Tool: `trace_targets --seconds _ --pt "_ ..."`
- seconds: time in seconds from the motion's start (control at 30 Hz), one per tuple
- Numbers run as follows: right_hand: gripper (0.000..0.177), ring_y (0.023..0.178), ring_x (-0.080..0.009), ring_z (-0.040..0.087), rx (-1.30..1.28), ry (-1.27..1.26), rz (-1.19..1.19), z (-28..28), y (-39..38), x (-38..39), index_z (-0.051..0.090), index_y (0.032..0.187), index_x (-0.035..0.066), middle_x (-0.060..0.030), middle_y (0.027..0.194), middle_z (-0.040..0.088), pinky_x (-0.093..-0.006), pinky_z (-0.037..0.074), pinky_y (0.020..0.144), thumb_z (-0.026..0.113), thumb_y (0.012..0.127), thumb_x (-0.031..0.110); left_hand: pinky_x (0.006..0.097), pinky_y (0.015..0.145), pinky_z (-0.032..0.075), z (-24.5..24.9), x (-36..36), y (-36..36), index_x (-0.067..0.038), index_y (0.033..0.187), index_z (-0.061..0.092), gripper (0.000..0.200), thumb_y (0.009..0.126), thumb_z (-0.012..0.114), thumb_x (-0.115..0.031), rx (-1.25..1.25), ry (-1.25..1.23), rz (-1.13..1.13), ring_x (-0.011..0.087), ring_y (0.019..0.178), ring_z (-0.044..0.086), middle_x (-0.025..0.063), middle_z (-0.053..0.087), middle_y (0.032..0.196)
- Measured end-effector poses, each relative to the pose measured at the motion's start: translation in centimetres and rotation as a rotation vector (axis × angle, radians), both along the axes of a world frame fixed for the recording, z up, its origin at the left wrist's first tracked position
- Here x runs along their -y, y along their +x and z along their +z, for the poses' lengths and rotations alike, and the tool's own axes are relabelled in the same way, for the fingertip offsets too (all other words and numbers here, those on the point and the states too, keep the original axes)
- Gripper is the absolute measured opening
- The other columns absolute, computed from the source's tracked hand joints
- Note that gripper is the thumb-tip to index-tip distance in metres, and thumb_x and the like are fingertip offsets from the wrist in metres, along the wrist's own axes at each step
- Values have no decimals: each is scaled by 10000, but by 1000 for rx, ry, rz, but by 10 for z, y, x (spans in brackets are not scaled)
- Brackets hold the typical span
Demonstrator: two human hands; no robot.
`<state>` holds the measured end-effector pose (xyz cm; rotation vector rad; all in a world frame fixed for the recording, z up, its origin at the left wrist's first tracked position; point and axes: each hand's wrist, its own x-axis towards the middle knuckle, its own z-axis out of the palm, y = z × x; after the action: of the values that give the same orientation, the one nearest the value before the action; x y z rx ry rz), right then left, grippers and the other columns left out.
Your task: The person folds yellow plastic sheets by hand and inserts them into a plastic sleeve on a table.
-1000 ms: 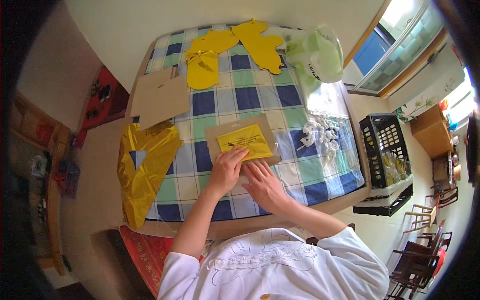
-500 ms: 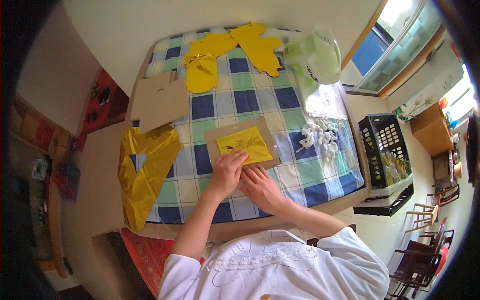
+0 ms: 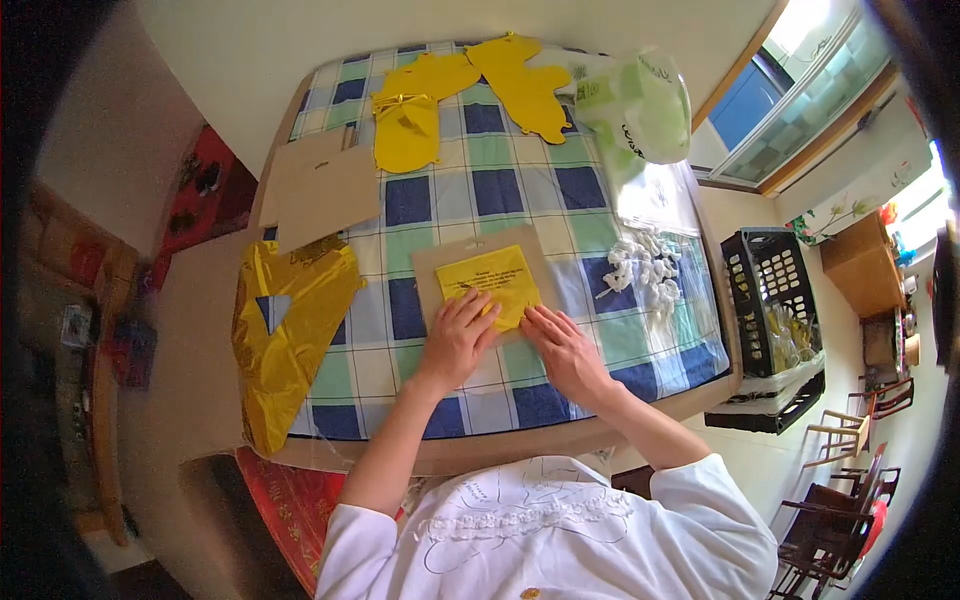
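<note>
A brown cardboard sheet [image 3: 432,272] lies on the checked tablecloth [image 3: 500,190], with a yellow printed paper [image 3: 490,280] on top of it. My left hand [image 3: 458,338] rests flat on the near left corner of the yellow paper and the card. Fingers spread, my right hand [image 3: 562,345] presses on the card's near right edge, beside the yellow paper. Neither hand lifts anything.
Yellow foil [image 3: 280,335] hangs over the table's left edge. Another brown card [image 3: 320,188] lies at far left, yellow shapes [image 3: 450,95] and a green plastic bag [image 3: 640,105] at the back. White small pieces [image 3: 645,270] sit at right. A black crate [image 3: 775,300] stands beside the table.
My right hand has slid to the right along the card's near edge, away from my left hand. The left hand stays on the yellow paper.
</note>
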<state>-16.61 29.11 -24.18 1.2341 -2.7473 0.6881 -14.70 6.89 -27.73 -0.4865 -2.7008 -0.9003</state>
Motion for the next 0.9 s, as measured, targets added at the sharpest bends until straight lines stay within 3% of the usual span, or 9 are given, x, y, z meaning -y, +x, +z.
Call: trace_targets --seconds 0.03,0.13,0.3,0.43,0.7,0.83,0.9 --pt "454 1296 -328 429 -9 13 4 0 0 0 554 1227 -34 -190 1343 490 -442 329 1094 513 775 -38 479 1072 311 -2 1 -2 -59 1176 621 358 869 636 -244 29 53 -10 317 1276 441 128 557 1277" --pt "464 1286 -326 440 -35 33 2 0 1 0 561 1227 -18 -188 1334 497 -443 334 1089 516 765 -36 479 1075 309 11 -3 -6 -80 1152 646 316 863 643 -209 -56 -111 124 317 1272 452 119 575 1270" --pt "469 1235 -332 478 -23 -56 -5 -1 -4 0 581 1201 2 -177 1287 535 -436 373 1052 533 737 -49 513 1105 259 8 -14 -19 -158 1277 574 399 901 586 -291 -41 -253 122 304 1350 356 109 457 1406" --pt "399 1198 -329 502 131 -223 -215 9 -17 -7 603 1172 20 -172 1260 554 -433 415 997 568 778 -27 539 1127 204 -6 -14 -20 -192 1362 496 478 920 539 -370 -8 -287 105 291 1405 266 104 347 1492" --pt "333 1189 -369 494 -143 -195 -168 -19 -21 -13 626 1170 94 -174 1251 552 -465 414 986 633 837 101 586 1110 192 1 -14 -19 -180 1374 471 495 915 558 -342 40 -247 111 315 1395 283 111 338 1492" --pt "297 1191 -363 491 -107 -222 -182 -22 -20 -14 646 1128 95 -168 1257 544 -481 403 993 637 831 109 620 1105 166 35 -22 -24 -183 1369 481 500 913 548 -378 -5 -382 180 286 1407 266 105 351 1492" --pt "287 1178 -359 496 -99 -255 -188 -20 -20 -12 658 1100 96 -159 1249 546 -479 399 994 637 813 87 625 1102 164 26 -27 -33 -188 1374 474 504 916 539 -389 14 -363 155 287 1406 267 107 351 1492"
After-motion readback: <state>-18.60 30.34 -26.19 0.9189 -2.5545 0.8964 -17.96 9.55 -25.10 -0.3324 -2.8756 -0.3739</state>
